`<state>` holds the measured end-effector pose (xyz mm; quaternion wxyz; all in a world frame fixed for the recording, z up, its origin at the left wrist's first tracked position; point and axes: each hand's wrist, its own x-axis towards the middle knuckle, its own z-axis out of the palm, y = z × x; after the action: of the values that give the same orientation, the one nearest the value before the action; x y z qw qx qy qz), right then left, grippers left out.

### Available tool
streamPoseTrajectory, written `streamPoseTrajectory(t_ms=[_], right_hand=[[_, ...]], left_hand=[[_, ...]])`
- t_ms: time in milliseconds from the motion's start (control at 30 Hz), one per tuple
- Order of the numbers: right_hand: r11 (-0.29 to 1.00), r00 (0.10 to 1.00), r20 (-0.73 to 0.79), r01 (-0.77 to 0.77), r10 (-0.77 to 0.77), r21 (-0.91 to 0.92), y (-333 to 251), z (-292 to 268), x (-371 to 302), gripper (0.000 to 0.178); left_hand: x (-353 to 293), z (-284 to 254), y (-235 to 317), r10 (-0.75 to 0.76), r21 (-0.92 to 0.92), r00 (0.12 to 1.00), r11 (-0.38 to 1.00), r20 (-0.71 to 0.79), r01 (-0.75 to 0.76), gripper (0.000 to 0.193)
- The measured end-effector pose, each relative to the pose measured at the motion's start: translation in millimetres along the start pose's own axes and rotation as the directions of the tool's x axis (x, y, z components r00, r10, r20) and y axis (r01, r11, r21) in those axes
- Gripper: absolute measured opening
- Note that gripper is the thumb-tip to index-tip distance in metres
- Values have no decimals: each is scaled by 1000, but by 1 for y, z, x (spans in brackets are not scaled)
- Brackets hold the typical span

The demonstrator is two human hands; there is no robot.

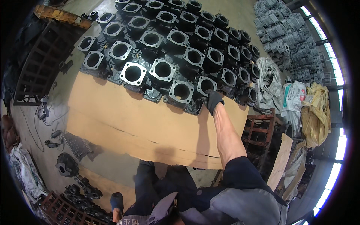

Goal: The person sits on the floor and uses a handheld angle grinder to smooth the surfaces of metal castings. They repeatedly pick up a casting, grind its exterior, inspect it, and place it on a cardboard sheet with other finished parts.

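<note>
My right hand (213, 102), in a dark glove, reaches out to the front row of black metal castings. Its fingers are closed over the near rim of a casting (200, 83) with a round bore and a pale machined square flange. Directly left of that one stands a similar casting (172, 90). Low at the left, my left hand (117, 201) hangs beside my leg in a dark glove, away from the castings; its fingers cannot be made out.
Several rows of like castings stand on a tan cardboard-covered surface (101, 112). A dark metal rack (37, 63) is at the left, with cables and loose parts on the floor. Grey castings (285, 37) are piled far right, near sacks (317, 112) and a reddish metal frame (258, 129).
</note>
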<state>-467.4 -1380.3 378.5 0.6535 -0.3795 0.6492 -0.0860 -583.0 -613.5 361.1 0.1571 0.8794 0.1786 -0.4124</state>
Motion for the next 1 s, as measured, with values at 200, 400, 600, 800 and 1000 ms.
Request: streamPoseTrajectory(t_ms=[200, 400, 600, 800, 1000], right_hand=[[997, 996, -71, 50, -47, 50, 8, 10, 0, 18], [994, 983, -174, 75, -61, 78, 1, 10, -25, 18], [993, 987, -127, 102, -94, 56, 8, 5, -17, 22], [956, 900, 350, 189, -260, 225, 44, -22, 11, 50], [988, 961, 274, -24, -20, 154, 147, -57, -37, 45]], left_hand=[[11, -7, -21, 110, 93, 994, 990, 2, -109, 30], [69, 1, -92, 23, -79, 996, 997, 82, -17, 27], [32, -40, -4, 77, -150, 997, 986, 25, -73, 28], [41, -52, -39, 486, 654, 843, 563, 233, -505, 29], [-71, -5, -44, -80, -223, 977, 974, -196, 35, 35]])
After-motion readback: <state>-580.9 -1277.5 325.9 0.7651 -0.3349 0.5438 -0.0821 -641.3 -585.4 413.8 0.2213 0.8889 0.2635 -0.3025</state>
